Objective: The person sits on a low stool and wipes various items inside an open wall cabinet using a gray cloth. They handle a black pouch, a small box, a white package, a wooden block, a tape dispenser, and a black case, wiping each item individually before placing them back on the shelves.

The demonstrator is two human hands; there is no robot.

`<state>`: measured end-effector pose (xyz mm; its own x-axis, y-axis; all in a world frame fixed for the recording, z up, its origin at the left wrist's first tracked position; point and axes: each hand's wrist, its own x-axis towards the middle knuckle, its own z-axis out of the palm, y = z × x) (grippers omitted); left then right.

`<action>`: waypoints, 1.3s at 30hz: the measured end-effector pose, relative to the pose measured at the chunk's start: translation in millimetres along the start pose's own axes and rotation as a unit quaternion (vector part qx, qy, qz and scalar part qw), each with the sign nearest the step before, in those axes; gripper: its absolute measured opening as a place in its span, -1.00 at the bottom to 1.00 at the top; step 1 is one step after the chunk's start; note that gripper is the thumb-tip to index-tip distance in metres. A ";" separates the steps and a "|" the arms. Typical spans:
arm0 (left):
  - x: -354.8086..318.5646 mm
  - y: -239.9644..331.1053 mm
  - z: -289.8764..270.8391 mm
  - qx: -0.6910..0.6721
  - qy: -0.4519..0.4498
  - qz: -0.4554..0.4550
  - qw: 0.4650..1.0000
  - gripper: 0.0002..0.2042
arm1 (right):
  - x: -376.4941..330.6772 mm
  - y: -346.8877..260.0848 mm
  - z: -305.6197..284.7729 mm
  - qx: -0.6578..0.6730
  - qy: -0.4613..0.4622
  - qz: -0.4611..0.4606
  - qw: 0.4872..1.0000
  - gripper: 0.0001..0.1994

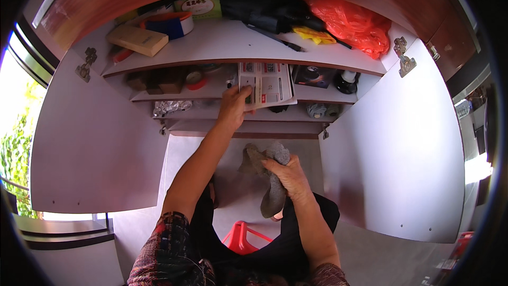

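Reaching forward into the open cabinet, my left hand (233, 107) is closed on the near left edge of a stack of printed papers (271, 86), thumb on top. The papers lie at the middle shelf and stick out past its front edge. My right hand (292, 179) is lower and nearer to me, above the floor between my knees. Its fingers are wrapped round a crumpled grey cloth (274, 193), whose ends hang out on both sides of the fist. A browner part of the cloth droops to the left.
White cabinet doors, left (100, 143) and right (397, 148), stand swung open. On the top shelf are a cardboard box (138, 40), a black umbrella (275, 10) and a red plastic bag (352, 21). A tape roll (195, 80) sits mid-shelf. Below me is a red stool (241, 238).
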<state>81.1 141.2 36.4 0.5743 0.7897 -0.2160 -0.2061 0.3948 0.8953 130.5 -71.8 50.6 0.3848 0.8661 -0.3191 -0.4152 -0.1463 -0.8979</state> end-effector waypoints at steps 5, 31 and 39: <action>48.5 13.7 26.3 0.016 0.033 -0.019 0.999 -0.71 | 2.7 -4.3 -0.7 0.007 0.011 0.016 1.000 -0.80; -24.8 79.7 -22.3 0.379 0.275 0.523 0.712 -0.63 | -2.5 -10.2 1.1 -0.003 0.030 -0.001 1.000 -0.81; 27.5 169.3 -140.0 0.403 0.406 0.405 0.713 -0.65 | 8.3 -4.3 17.7 -0.015 -0.003 0.001 1.000 -0.81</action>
<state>-49.0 295.5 127.6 -0.1906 0.7459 0.6382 0.5000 -0.4857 0.7170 120.9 -55.6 57.1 0.3783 0.8687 -0.3197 -0.3911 -0.1631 -0.9058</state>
